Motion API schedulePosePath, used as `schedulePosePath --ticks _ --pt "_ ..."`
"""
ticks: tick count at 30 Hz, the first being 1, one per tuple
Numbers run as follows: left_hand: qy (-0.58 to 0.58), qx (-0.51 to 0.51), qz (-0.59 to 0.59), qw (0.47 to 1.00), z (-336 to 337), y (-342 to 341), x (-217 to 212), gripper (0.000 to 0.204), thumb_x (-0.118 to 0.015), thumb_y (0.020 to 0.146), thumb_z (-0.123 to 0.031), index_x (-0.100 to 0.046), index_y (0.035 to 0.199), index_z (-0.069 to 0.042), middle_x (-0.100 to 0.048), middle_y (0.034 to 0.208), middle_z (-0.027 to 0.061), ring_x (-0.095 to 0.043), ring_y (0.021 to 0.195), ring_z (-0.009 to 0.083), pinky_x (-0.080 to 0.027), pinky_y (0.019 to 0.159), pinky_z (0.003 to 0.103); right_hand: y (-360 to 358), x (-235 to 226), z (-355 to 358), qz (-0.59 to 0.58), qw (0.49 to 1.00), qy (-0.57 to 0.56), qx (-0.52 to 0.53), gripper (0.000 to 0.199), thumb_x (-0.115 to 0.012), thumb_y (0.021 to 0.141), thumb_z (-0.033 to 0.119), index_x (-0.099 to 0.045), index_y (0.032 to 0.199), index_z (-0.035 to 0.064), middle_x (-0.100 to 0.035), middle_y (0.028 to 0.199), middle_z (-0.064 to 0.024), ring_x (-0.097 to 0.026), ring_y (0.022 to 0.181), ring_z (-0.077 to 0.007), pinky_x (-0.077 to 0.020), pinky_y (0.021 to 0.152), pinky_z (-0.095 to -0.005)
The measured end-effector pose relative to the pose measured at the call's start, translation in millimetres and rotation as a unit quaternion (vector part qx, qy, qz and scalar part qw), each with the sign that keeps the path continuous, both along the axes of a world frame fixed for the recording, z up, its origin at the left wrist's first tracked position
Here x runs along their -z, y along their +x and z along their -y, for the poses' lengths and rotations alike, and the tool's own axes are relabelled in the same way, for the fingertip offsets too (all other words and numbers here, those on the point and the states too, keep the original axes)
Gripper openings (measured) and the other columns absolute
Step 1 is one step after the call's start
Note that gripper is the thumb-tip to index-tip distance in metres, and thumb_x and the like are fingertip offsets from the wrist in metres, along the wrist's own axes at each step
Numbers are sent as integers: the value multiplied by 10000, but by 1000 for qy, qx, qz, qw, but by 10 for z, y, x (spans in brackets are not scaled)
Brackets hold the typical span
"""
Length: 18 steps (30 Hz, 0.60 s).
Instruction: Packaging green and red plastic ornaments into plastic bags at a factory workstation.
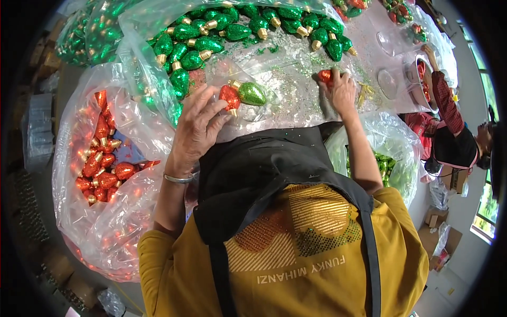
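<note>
On the counter, under clear plastic sheeting dusted with glitter, 2 bulb-shaped ornaments side by side: a red bulb and a green bulb, gold caps pointing up and left. Left hand at the red bulb, fingers spread loosely and curled around its lower end, touching but not clamped tight. Right hand further right, fingers together over a second red bulb, only its tip showing; how firmly gripped, cannot tell. Best handled by the gold cap or lightly at the widest part, probably, to avoid rubbing glitter off. Heap of green bulbs beyond, bag of red bulbs at left. Another person's sleeve at far right.
</note>
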<state>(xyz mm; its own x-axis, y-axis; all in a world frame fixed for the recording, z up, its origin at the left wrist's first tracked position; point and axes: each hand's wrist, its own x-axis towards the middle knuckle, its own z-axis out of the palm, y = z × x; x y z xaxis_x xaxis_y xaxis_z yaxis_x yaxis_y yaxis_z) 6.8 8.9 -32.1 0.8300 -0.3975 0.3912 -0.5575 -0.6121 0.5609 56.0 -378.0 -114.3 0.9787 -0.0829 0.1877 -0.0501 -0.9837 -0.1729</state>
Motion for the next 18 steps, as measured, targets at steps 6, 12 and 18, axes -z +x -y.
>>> schedulePosePath --ticks 6,12,18 --pt "4 8 44 999 4 31 14 301 -704 770 -104 -604 1049 -52 -552 1191 132 -498 1151 347 -411 965 423 67 -1446 -872 -60 709 655 -254 482 -628 854 354 -502 1178 20 -647 1034 -151 -641 892 -195 -506 766 -354" --pt "-31 5 25 999 30 73 -86 289 -669 793 -122 -583 1056 -36 -558 1165 151 -502 1137 360 -405 965 436 104 -1621 -1758 -234 847 156 -451 407 -641 837 227 -491 1130 -11 -628 906 -203 -623 893 -301 -489 780 -379" --pt "-49 33 51 997 -27 97 -7 261 -647 789 -104 -583 1020 -3 -554 1170 161 -505 1129 354 -418 954 424 379 -1322 -2103 -349 778 -143 -502 354 -639 830 225 -517 1072 -3 -631 807 -210 -609 821 -375 -469 692 -419"
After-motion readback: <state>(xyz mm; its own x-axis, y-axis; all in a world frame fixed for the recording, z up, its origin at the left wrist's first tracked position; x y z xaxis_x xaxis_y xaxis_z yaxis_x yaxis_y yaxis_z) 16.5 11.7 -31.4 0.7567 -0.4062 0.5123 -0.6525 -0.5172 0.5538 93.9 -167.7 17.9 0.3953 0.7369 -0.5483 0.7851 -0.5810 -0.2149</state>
